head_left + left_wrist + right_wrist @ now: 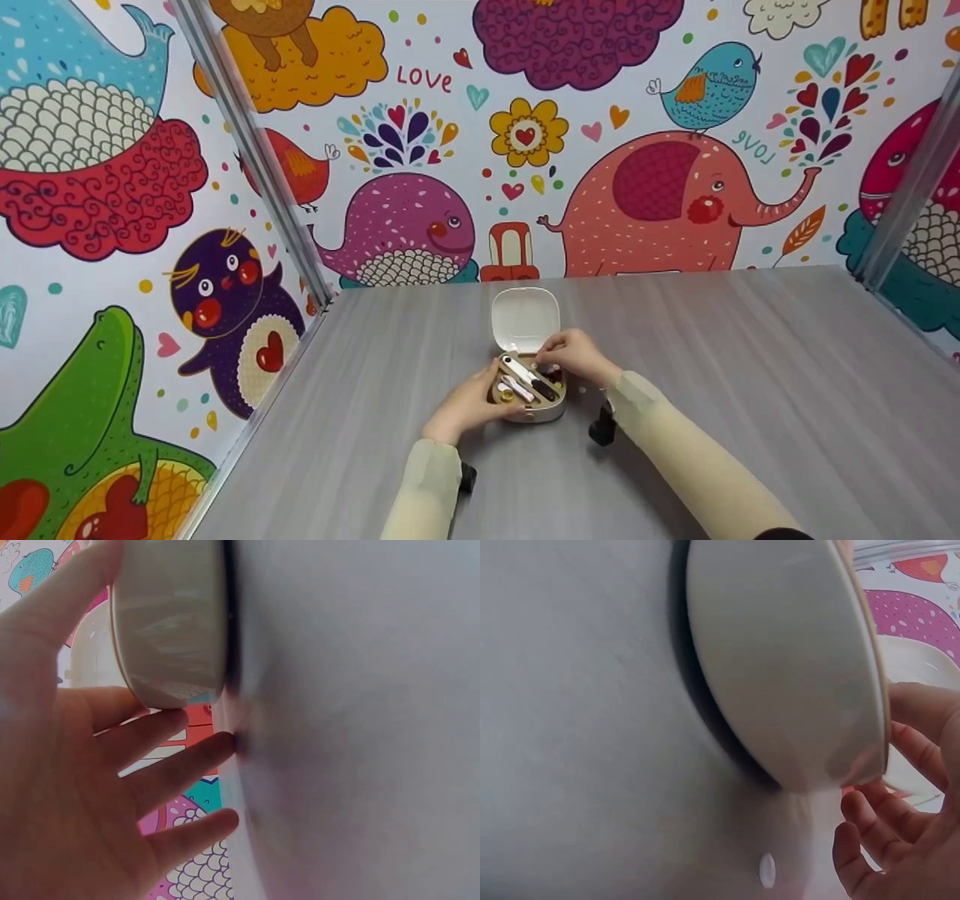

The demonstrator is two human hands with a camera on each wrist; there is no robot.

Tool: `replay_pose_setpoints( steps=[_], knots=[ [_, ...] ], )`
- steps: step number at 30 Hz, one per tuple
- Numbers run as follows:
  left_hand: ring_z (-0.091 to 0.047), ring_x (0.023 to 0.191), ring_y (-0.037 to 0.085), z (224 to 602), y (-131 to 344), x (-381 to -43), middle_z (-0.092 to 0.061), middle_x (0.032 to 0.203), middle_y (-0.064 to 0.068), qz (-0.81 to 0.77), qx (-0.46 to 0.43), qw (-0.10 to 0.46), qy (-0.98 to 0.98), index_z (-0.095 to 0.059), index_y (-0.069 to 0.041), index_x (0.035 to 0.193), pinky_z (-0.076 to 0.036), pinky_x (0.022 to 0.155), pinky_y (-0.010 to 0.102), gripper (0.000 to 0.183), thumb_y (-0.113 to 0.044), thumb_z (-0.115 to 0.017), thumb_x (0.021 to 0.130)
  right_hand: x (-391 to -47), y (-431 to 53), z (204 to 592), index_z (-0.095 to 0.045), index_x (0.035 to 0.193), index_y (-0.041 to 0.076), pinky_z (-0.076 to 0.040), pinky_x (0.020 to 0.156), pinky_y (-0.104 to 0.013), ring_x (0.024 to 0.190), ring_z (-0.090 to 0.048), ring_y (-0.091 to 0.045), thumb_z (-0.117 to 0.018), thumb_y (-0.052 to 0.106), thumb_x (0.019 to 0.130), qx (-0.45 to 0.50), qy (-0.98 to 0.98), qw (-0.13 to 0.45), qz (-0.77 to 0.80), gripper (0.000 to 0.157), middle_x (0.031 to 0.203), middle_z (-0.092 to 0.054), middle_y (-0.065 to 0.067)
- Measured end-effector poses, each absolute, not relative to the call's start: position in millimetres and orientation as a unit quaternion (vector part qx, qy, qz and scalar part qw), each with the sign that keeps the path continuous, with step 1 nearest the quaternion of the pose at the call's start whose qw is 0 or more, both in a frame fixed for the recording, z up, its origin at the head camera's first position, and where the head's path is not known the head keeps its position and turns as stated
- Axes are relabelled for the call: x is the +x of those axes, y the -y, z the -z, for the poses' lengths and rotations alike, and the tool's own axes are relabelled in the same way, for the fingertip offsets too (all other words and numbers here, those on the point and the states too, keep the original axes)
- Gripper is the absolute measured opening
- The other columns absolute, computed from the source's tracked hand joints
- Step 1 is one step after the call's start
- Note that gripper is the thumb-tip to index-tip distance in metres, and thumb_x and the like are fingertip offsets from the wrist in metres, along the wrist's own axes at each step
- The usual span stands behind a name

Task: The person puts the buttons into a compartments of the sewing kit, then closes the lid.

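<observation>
A small white box (546,413) stands on the table with its lid (525,319) raised at the back. Inside its tan-rimmed compartments lie a long white item with a dark end (517,366), a slim white-and-pink item (517,390), a small gold round piece (508,395) and dark red pieces (555,373). My left hand (472,405) holds the box's left side, thumb at the front, index finger at the rear; the other fingers spread out in the left wrist view. My right hand (577,355) has its bent fingertips over the right rear compartment. Whether they pinch anything is hidden.
A little white oval piece (767,870) lies on the grey table (712,360) to the right of the box. Behind stands a cartoon-printed wall panel (420,150), with metal posts (259,157) at the corners. Black wrist devices (601,429) hang below both sleeves.
</observation>
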State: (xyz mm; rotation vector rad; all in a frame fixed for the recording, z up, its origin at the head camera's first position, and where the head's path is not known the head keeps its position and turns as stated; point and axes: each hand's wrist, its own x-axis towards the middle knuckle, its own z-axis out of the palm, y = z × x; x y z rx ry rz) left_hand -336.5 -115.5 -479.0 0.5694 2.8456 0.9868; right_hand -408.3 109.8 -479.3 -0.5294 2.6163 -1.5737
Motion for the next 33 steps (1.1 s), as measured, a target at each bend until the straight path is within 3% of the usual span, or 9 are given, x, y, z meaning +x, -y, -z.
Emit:
replay_pose_setpoints(
  steps=[13,19,26,33],
  knots=[
    [-0.038,0.134,0.039,478,119,-338,-0.035,0.150,0.022,-0.328,0.182,0.036,-0.926,-0.026,0.000,0.152,-0.032,0.108,0.051,0.103,-0.053,-0.075,0.078,-400,-155,486,-0.074,0.087,-0.007,-0.043,0.059,-0.020,0.064,-0.052,-0.005,-0.072,0.008,0.083,-0.159,-0.837,0.005,0.523,0.016,0.078,-0.070,-0.003],
    [-0.038,0.134,0.040,481,120,-336,-0.036,0.150,0.023,-0.335,0.185,0.032,-0.923,-0.026,0.002,0.151,-0.032,0.108,0.051,0.103,-0.051,-0.076,0.078,-390,-172,497,-0.073,0.092,-0.007,-0.043,0.062,-0.020,0.068,-0.052,-0.006,-0.072,0.010,0.084,-0.172,-0.839,0.034,0.515,0.019,0.080,-0.070,-0.005],
    [-0.040,0.133,0.039,485,120,-334,-0.038,0.147,0.025,-0.322,0.200,0.029,-0.925,-0.026,0.007,0.149,-0.034,0.107,0.050,0.101,-0.049,-0.075,0.080,-382,-180,504,-0.074,0.099,-0.003,-0.046,0.069,-0.024,0.079,-0.057,-0.008,-0.072,0.007,0.083,-0.182,-0.844,0.100,0.495,0.019,0.096,-0.073,-0.011],
    [-0.038,0.133,0.040,481,117,-336,-0.036,0.149,0.025,-0.319,0.200,0.030,-0.926,-0.026,0.004,0.150,-0.033,0.108,0.051,0.101,-0.051,-0.074,0.080,-380,-182,503,-0.076,0.102,0.000,-0.050,0.074,-0.023,0.088,-0.062,-0.010,-0.074,0.006,0.081,-0.188,-0.850,0.100,0.482,0.022,0.100,-0.073,-0.009]
  ],
)
